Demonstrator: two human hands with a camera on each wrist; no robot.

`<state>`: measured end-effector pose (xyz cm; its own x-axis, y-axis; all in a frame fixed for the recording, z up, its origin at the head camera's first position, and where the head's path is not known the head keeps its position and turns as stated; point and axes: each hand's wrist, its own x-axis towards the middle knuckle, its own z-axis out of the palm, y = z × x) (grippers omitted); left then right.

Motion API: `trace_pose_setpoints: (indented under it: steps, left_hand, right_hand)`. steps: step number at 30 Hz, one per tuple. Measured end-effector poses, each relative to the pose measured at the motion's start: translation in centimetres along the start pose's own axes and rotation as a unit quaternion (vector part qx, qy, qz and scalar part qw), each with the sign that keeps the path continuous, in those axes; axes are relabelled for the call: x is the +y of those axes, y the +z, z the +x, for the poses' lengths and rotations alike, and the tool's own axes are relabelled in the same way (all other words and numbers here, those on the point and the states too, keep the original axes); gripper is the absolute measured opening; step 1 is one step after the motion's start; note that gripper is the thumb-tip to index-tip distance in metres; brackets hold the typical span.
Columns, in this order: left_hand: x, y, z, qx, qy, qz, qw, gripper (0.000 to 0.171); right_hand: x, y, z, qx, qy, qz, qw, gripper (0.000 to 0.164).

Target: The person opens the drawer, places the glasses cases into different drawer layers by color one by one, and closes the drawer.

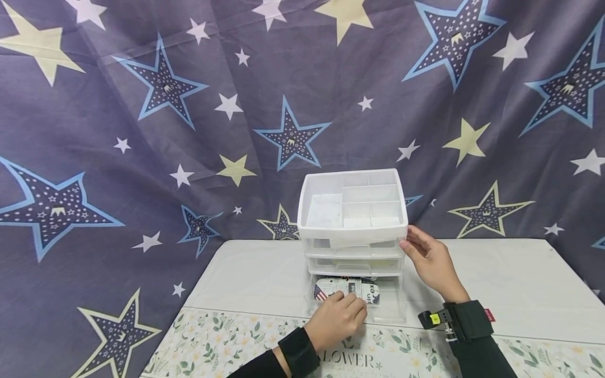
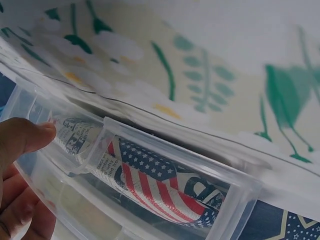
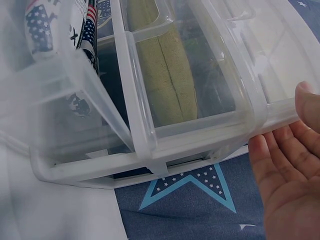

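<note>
A white organizer point(image 1: 352, 233) with clear drawers stands on the table. Its bottom drawer point(image 1: 391, 311) is pulled out and contains a rounded case point(image 1: 340, 287) printed with newspaper text and a US flag. My left hand point(image 1: 337, 321) pinches the drawer's front at the handle; in the left wrist view its thumb point(image 2: 30, 135) lies against the clear plastic. The other fingertips are partly hidden. High on the organizer's right side, my right hand point(image 1: 434, 266) rests with fairly straight fingers point(image 3: 287, 155) touching the side, thumb near the top rim.
An olive pouch point(image 3: 167, 75) lies in the drawer above. The top tray point(image 1: 371, 194) is divided into several compartments. A floral cloth point(image 1: 227, 336) covers the table's front part. Behind the organizer hangs a star-patterned curtain point(image 1: 331, 73).
</note>
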<state>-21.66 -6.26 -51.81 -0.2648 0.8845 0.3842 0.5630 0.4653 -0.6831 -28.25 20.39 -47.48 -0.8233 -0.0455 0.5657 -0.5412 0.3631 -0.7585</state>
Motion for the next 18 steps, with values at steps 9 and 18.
trace_pose_setpoints:
  steps: [9,18]
  left_hand:
    - [-0.4,0.6,0.4,-0.024,-0.01,-0.018,0.9995,0.019]
    - [-0.7,1.8,0.8,-0.018,-0.022,-0.005,0.9996,0.037]
  right_hand:
    - [0.1,-0.1,0.1,0.0,-0.002,-0.002,1.0,0.049]
    - [0.2,0.1,0.0,-0.001,0.005,0.004,1.0,0.048]
